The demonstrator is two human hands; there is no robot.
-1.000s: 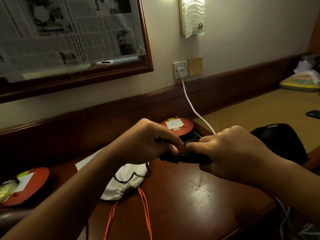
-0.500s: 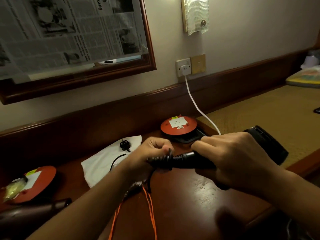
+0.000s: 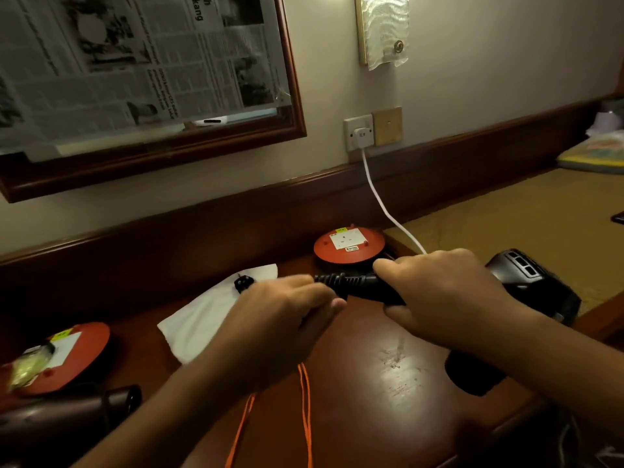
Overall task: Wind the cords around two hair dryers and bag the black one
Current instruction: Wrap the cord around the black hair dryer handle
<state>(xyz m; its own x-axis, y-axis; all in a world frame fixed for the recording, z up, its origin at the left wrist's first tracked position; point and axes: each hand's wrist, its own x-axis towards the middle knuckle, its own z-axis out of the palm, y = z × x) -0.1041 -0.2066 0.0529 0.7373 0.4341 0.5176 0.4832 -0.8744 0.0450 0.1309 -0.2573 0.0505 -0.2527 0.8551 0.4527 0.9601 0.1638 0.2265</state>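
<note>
The scene is dim and warm, lit mainly by a wall lamp [image 3: 383, 28] at the top, whose shade is blown out to white with a soft glow around it. The polished desk [image 3: 388, 373] shows 1 dull patch of glare in front of the right hand [image 3: 449, 298]. The black hair dryer [image 3: 526, 285] it grips sinks into shadow with little detail. The left hand [image 3: 280, 319] is smeared by motion blur where it pinches the cord [image 3: 332, 281]. Wide-angle distortion bends the mirror frame [image 3: 293, 96], and the lower corners are soft and dark.
</note>
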